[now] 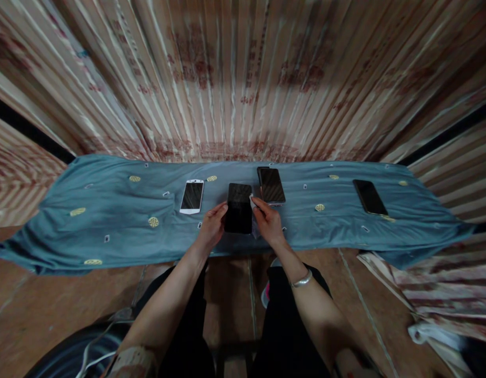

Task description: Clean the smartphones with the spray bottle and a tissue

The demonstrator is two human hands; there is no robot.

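Note:
A black smartphone (pixel 239 209) is held up over the blue cloth, its dark screen facing me. My left hand (pixel 212 227) is closed on its left edge, thumb on the front. At the right edge, the fingers of my right hand (pixel 268 221) are closed near the upper corner. A small pale spot shows at those fingertips, too small to make out. Left of my hands lies a white smartphone (pixel 192 196) with a dark screen. Just behind my right hand rests a dark phone (pixel 272 185), seemingly on top of another flat item.
Another black smartphone (pixel 369 197) lies far right on the blue patterned cloth (pixel 120 210), which covers a long, narrow surface. Pleated curtains (pixel 243 79) hang behind it and at both sides. Below are my knees, a tiled floor (pixel 357 310), and a black round object with white cables (pixel 89 346) at lower left.

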